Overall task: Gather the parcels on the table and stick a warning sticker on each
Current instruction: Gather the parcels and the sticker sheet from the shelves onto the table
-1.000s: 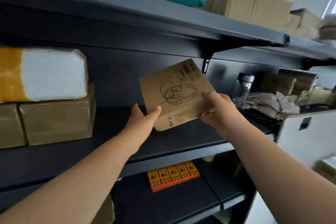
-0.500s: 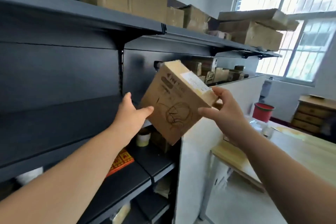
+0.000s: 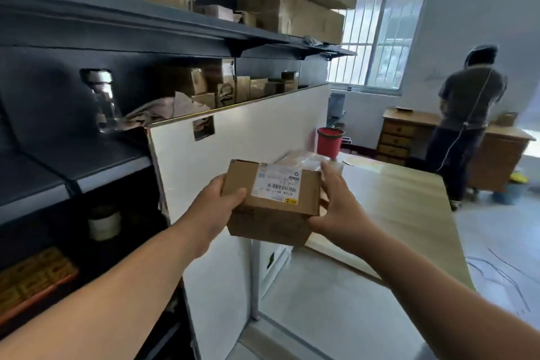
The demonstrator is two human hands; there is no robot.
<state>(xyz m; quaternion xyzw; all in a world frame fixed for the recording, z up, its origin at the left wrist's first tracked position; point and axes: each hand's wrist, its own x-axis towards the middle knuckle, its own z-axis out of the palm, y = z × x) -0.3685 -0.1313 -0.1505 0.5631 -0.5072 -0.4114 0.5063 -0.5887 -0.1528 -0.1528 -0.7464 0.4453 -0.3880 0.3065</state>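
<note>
A small brown cardboard parcel [image 3: 271, 213] with a white shipping label on top is held level between both hands, in front of me at chest height. My left hand [image 3: 216, 207] grips its left side and my right hand [image 3: 336, 207] grips its right side. Beyond it lies the light wooden table [image 3: 409, 213], with a plastic-wrapped parcel [image 3: 304, 158] partly hidden behind the held one.
Dark metal shelves [image 3: 87, 26] with cardboard boxes fill the left. A white panel [image 3: 248, 131] stands between shelves and table. A red bin [image 3: 330, 142] sits at the far end. A person [image 3: 464, 123] stands with their back turned by a wooden desk [image 3: 409, 134].
I have turned right, away from the shelves toward the table. The parcel went from tilted to level, label up, and lower in front of me, both hands still on it.
</note>
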